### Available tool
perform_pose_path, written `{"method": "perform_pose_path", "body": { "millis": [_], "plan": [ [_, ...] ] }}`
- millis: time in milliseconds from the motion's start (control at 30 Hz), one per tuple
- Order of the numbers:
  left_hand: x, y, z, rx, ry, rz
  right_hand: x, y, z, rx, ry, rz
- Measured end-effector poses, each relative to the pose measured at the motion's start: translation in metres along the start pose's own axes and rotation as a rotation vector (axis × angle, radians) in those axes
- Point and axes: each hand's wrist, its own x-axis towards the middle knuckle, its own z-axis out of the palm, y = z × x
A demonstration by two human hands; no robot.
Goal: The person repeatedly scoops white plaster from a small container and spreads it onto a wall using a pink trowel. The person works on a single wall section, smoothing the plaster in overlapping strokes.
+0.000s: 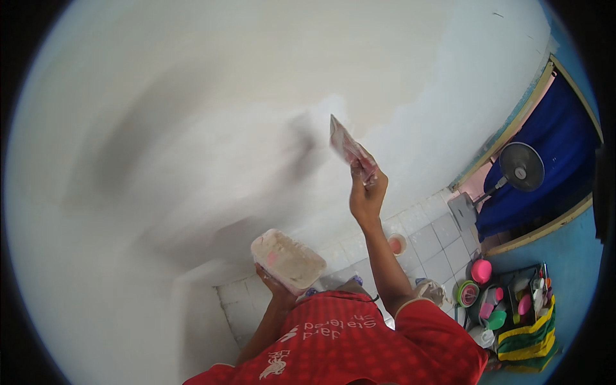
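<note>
My right hand (367, 192) is raised and shut on a flat putty knife (345, 145), whose smeared blade points up and left against the white wall (224, 128). A dark blurred shadow lies on the wall just left of the blade. Lower down, my left hand (277, 287) grips from below a rectangular tub (289, 260) crusted with whitish paste, held close to my chest. My red shirt (359, 346) fills the lower edge of the view.
A white tiled floor (436, 240) runs along the wall's foot, with a small pink bowl (396, 244) on it. At the right stand a fan (521, 167), a blue curtain (552, 135) in a doorway and a basket (523, 321) of colourful plastic items.
</note>
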Motion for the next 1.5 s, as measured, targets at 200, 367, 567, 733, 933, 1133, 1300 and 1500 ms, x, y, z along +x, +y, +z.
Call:
{"method": "perform_pose_path", "body": {
  "millis": [200, 367, 567, 733, 933, 1133, 1300, 1500],
  "plan": [
    [-0.001, -0.003, 0.015, 0.024, -0.010, 0.040, 0.025, 0.012, 0.021, -0.440, 0.062, -0.604],
    [-0.004, -0.007, 0.019, 0.005, 0.052, 0.106, 0.023, 0.020, 0.004, -0.332, 0.119, -0.660],
    [-0.015, -0.003, 0.028, 0.024, 0.065, 0.090, -0.020, 0.029, -0.027, -0.336, 0.134, -0.437],
    [-0.015, -0.006, 0.000, 0.044, 0.104, 0.040, -0.036, 0.086, 0.013, -0.471, 0.038, -0.556],
    [-0.005, -0.011, -0.011, 0.113, 0.035, 0.133, -0.068, 0.151, 0.050, -0.570, -0.127, -0.481],
    [-0.004, -0.016, -0.019, 0.000, 0.068, 0.082, -0.111, 0.166, 0.029, -0.570, -0.334, -0.392],
    [-0.002, -0.017, -0.021, -0.073, 0.059, 0.066, -0.142, 0.142, -0.009, -0.253, -0.446, -0.121],
    [-0.006, -0.032, -0.027, -0.075, -0.015, 0.200, -0.139, 0.120, -0.028, -0.202, -0.122, 0.300]
  ]
}}
